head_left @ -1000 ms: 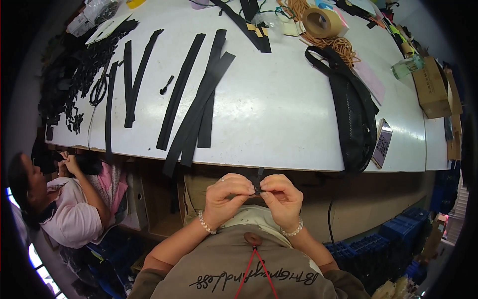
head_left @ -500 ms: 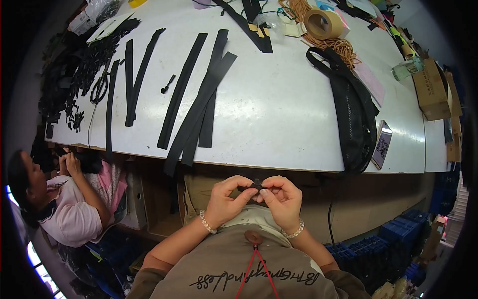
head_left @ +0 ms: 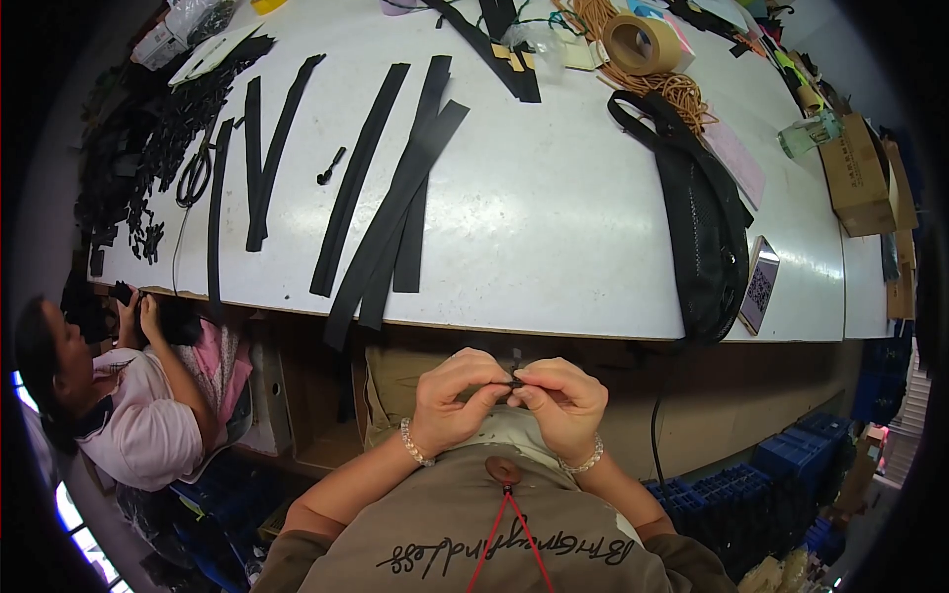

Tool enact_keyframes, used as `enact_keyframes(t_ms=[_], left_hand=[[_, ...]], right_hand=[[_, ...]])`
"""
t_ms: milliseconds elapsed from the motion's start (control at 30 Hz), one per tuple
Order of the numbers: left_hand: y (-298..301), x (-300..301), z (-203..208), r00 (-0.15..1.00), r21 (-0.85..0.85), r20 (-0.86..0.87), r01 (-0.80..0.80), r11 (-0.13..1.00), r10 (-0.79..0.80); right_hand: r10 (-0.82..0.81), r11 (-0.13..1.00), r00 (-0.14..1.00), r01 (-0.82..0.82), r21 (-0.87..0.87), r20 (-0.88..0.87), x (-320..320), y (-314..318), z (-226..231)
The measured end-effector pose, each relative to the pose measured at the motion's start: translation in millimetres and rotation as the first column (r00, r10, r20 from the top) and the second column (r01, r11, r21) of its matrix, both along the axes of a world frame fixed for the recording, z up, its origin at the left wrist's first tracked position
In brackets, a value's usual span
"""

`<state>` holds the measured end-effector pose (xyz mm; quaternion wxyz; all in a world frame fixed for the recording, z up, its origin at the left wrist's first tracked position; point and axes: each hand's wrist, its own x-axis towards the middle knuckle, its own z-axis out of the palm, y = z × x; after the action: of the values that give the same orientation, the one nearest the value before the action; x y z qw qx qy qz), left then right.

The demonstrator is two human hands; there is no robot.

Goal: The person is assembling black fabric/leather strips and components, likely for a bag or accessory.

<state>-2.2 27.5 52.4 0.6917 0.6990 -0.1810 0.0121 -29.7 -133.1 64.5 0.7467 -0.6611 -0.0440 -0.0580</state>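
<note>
Just in front of the table's near edge, my left hand (head_left: pixel 453 397) and my right hand (head_left: pixel 565 397) meet, each pinching between thumb and forefinger. Between the fingertips is a small black piece (head_left: pixel 513 383), mostly covered by the fingers, so its exact kind cannot be made out. On the white table (head_left: pixel 554 227) beyond lie several flat black straps (head_left: pixel 400 212), some crossing each other. A short black strap piece with a small fitting (head_left: pixel 332 166) rests among them.
A black bag (head_left: pixel 704 237) and a phone (head_left: pixel 759 285) lie at the right, near a cardboard box (head_left: pixel 858 178). Tape (head_left: pixel 643 45) and brown cord sit at the back. Scissors (head_left: pixel 195 178) and black scraps (head_left: pixel 163 128) are at left. A co-worker (head_left: pixel 138 395) sits lower left.
My fingertips have closed further over the small black piece, so less of it shows. My right hand has shifted slightly right. The co-worker's hands have moved a little.
</note>
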Motion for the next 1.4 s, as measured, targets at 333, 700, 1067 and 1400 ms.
enact_keyframes(t_ms=[333, 700, 1067, 1400], left_hand=[[2, -2, -13, 0.995, -0.105, 0.092, -0.014, 0.994, 0.024], [7, -4, -3, 0.999, -0.111, -0.015, 0.044, 0.993, -0.046], [9, -3, 3, 0.960, -0.122, -0.280, -0.016, 0.992, -0.019], [11, -4, 11, 0.979, 0.003, -0.201, 0.016, 1.000, -0.015]], right_hand=[[0.016, 0.960, 0.981, 0.039, -0.276, 0.195, 2, -2, 10], [0.021, 0.982, 1.000, -0.025, -0.188, -0.022, 5, 0, 17], [0.244, 0.858, 0.946, -0.313, -0.408, -0.213, 21, -12, 35], [0.162, 0.853, 0.976, -0.065, -0.518, 0.144, 19, -1, 16]])
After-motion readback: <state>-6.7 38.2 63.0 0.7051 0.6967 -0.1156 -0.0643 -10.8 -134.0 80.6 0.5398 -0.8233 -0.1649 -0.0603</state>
